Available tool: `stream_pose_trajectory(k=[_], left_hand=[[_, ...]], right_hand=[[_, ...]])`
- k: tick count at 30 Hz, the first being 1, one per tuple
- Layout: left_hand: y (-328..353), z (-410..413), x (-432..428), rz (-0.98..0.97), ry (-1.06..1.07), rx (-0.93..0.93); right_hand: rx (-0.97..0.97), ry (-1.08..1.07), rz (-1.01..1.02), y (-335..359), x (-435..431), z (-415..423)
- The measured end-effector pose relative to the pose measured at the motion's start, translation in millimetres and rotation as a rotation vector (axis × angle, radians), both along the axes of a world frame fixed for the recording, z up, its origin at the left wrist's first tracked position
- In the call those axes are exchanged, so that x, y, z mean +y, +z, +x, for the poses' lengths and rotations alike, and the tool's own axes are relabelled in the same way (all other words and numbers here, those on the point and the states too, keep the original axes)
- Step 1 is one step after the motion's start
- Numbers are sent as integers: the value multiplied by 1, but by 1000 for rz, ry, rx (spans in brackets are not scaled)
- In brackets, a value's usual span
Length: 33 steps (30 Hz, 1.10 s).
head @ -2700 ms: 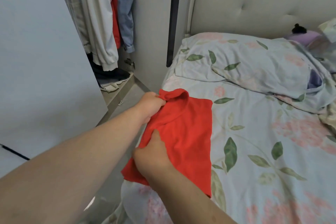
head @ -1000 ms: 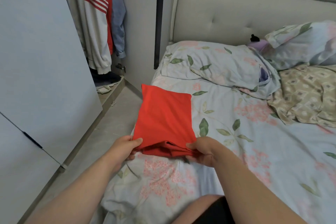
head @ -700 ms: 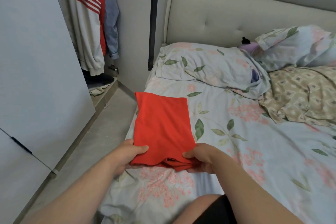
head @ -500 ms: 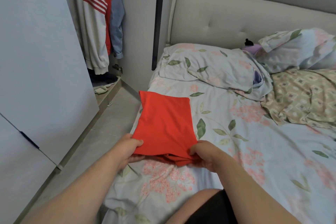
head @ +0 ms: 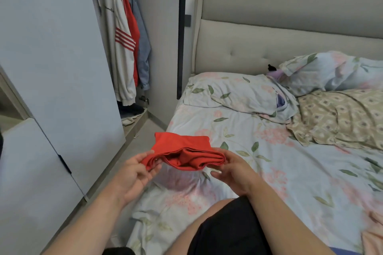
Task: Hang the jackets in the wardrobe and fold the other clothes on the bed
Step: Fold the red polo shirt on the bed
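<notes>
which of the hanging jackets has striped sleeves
The white jacket at the front, with red stripes; the red jacket and blue jacket behind it show none.

Wore black shorts [head: 228, 234], hem lying across one bare knee [head: 199, 219]; showed both forearms [head: 93, 217] bare.

Left hand [head: 132, 170] and right hand [head: 232, 170], palms inward, fingers [head: 151, 172] in a pinch on red cloth [head: 186, 151] ends.

Soft even indoor light; faint shadows; wide-angle bending at edges; slight softness.
</notes>
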<state>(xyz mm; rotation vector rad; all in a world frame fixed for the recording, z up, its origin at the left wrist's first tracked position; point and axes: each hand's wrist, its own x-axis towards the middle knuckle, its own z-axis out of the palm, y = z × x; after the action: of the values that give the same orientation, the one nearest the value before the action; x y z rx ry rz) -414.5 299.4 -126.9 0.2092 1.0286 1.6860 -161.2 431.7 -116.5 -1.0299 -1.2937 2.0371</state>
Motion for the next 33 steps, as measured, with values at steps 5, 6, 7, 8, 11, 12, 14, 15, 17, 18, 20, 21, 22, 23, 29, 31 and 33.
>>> stream_pose_trajectory(k=[5,6,7,8,11,12,14,15,17,18,20,21,22,23,29,31,33], left_hand=[[7,10,-28,-96,6,389],[8,11,-34,-107,7,465],[8,13,-39,-121,2,548],[9,14,-44,-142,-6,630],[9,17,-55,-196,-78,716],[9,16,-60,-187,-126,649],[7,11,-67,-125,-243,447],[4,8,-69,-100,-293,405],[-3,5,-71,-137,-338,594],[-6,3,-70,-196,-321,789],[-12,2,-64,-298,-248,1098],[-14,-2,-60,-319,-215,1196],[-16,-6,-55,-325,-180,1267],[-18,-10,-48,-326,-150,1287],[-41,-18,6,-335,-59,980],[-51,-22,25,-373,-11,954],[-61,-29,42,-410,5,941]], right_hand=[[-95,-37,208,3,-11,8],[-102,-65,217,4,-12,9],[-110,-88,225,4,-12,10],[-110,-98,233,5,-12,10],[-88,-61,190,7,-15,7],[-115,-33,157,7,-16,6],[-219,56,109,6,-16,2],[-275,99,83,4,-15,-1],[-356,166,16,1,-13,-5],[-372,205,-1,0,-11,-6],[-349,290,-12,-3,-8,-7],[-321,322,-11,-6,-6,-7],[-296,331,-7,-9,-4,-7],[-281,302,5,-13,-1,-8],[-400,-1,252,-25,21,-30],[-504,-110,344,-28,27,-46],[-568,-157,413,-36,34,-59]])
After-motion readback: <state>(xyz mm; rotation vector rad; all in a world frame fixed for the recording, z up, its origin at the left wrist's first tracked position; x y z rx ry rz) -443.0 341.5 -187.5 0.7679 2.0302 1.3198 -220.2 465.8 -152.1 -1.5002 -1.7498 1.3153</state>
